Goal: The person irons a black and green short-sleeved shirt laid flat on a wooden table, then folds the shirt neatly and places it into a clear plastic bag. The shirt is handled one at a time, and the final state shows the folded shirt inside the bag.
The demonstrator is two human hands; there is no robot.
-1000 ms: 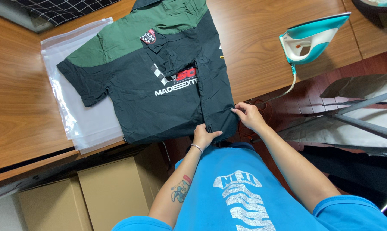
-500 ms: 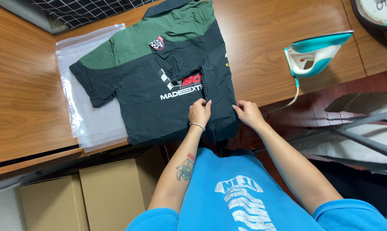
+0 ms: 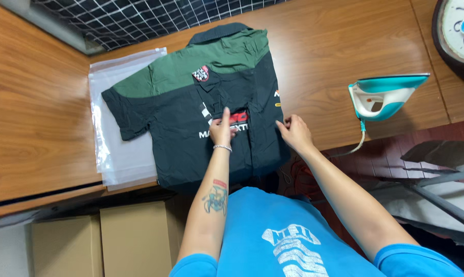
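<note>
- Because the shirt lies flat at the near edge of the tabletop, its hem hanging just over that edge, both my hands reach it without stretching.
- My left hand lies flat and spread on the chest, fingers extended over the printed panel; I judge it pins the cloth so it cannot slide while the other side is worked.
- My right hand pinches the shirt's right side edge between thumb and fingers, narrow and closed on the fabric, lifting that edge slightly off the wood.
- As for looks, the shirt is short-sleeved, face up, black across the body with a green yoke and a dark collar pointing toward the far edge; a small chequered patch sits on the chest.
- Under its left sleeve lies a clear plastic bag, flat, reaching the near edge.
- Farther right, well apart from the shirt, a teal and white iron stands near the table's right edge, its cord trailing off.
</note>
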